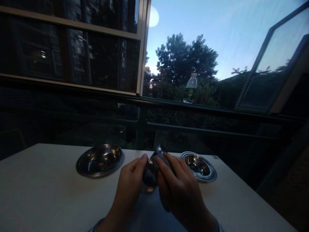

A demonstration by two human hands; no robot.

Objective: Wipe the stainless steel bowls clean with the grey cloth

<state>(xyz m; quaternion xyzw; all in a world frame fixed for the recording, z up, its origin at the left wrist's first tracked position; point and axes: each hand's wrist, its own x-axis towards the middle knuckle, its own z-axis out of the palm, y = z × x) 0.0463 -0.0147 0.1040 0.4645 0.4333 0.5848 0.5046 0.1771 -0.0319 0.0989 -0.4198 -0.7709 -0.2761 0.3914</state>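
Between my hands, above the front of the table, a shiny metal dish point(150, 172) is held tilted. It looks like a small steel bowl or plate, and much of its rim is hidden by my fingers. My left hand point(131, 175) grips its left side, thumb up along the edge. My right hand point(178, 183) is closed on a grey, rough-textured cloth or pad point(168, 160), pressed against the dish's upper right part. Dim light hides what exactly the pad is.
On the white table point(55, 196), a larger steel basin point(98, 161) lies at the left and several nested steel plates point(212, 175) at the right. Beyond the far edge, a plastic bottle point(190, 90) with a green label stands on the window ledge point(212, 111).
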